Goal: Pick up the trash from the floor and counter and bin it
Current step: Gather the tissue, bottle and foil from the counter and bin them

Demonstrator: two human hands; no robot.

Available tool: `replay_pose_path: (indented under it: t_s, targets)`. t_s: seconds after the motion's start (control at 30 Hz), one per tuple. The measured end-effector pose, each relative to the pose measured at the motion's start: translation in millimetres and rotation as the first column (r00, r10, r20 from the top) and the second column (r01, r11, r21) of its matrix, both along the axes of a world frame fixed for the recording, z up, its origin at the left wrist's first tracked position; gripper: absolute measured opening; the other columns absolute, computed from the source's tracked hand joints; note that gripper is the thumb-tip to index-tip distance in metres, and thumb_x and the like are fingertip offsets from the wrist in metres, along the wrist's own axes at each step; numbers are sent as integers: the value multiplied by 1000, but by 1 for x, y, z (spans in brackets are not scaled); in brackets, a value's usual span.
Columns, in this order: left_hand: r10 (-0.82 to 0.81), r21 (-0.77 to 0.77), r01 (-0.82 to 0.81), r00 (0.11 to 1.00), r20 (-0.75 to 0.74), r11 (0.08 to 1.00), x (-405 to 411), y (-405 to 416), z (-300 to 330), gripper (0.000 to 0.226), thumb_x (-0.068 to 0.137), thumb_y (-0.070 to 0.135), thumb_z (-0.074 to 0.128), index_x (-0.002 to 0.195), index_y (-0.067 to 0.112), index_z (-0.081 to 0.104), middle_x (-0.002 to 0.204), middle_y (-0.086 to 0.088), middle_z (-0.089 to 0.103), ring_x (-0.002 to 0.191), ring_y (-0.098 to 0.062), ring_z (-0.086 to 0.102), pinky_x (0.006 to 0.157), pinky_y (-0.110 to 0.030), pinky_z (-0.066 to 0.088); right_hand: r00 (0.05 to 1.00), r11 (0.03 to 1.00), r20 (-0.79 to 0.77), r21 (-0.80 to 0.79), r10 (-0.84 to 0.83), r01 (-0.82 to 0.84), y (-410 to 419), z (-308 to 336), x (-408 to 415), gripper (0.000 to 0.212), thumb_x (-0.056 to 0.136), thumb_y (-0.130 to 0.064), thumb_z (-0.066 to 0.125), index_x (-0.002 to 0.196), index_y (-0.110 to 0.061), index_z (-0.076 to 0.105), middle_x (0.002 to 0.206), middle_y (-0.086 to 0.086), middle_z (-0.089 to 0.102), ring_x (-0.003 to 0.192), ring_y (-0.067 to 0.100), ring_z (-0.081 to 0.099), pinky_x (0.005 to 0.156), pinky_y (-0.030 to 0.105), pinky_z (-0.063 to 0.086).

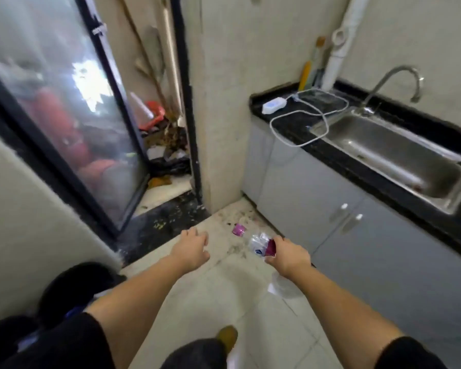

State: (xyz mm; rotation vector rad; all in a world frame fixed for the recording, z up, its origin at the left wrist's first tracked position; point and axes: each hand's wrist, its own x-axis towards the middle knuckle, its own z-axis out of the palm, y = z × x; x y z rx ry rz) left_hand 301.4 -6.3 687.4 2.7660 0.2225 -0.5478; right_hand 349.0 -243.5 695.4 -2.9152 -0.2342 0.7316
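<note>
My right hand (286, 255) is shut on a crumpled clear plastic wrapper (260, 243) with a blue label and a dark red piece, held low over the tiled floor. A small purple wrapper (239, 229) lies on the floor just beyond it, near the cabinet corner. My left hand (193, 247) hovers open to the left, fingers spread and curled down, holding nothing. A white scrap of paper or plastic (280, 286) lies on the floor under my right forearm. A black bin bag (75, 286) sits at the lower left beside my leg.
Grey cabinet doors (343, 217) stand to the right under a black counter (290, 123) with a steel sink (391, 153), tap and a white cable with adapter (274, 105). A glass door (64, 115) on the left stands open onto a cluttered balcony (165, 145).
</note>
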Motion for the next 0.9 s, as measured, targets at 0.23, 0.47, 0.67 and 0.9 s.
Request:
replay_pose_path:
  t_s: [0.23, 0.47, 0.67, 0.9]
  targets:
    - [297, -25, -299, 952, -73, 954, -174, 108, -21, 30, 87, 24, 52, 115, 13, 50, 123, -13, 46, 115, -33, 42, 95, -41, 41, 966, 968, -74, 13, 249, -249, 136, -18, -95, 48, 82, -45, 63, 120, -20, 50, 118, 7, 63, 102, 26, 63, 87, 38, 53]
    - [515, -5, -519, 851, -104, 855, -297, 225, -31, 35, 85, 20, 52, 119, 11, 51, 128, -17, 44, 119, -37, 40, 101, -40, 37, 881, 884, -89, 8, 465, -467, 284, -28, -175, 48, 84, -46, 61, 123, -21, 47, 121, 5, 60, 106, 27, 62, 85, 36, 50]
    - [583, -43, -600, 790, -188, 799, -386, 341, -59, 32, 89, 28, 54, 115, 10, 49, 126, -15, 44, 118, -35, 41, 98, -42, 39, 839, 859, -204, 23, 505, -511, 419, -67, -240, 48, 84, -45, 62, 123, -21, 47, 120, 7, 59, 103, 28, 62, 87, 39, 53]
    - [742, -92, -781, 617, -262, 617, -456, 450, -131, 26, 84, 21, 56, 108, 10, 52, 112, -12, 44, 113, -34, 43, 93, -40, 42, 748, 794, -314, 35, 585, -606, 559, -150, -303, 57, 88, -43, 58, 136, -19, 37, 135, 15, 43, 113, 39, 57, 92, 44, 49]
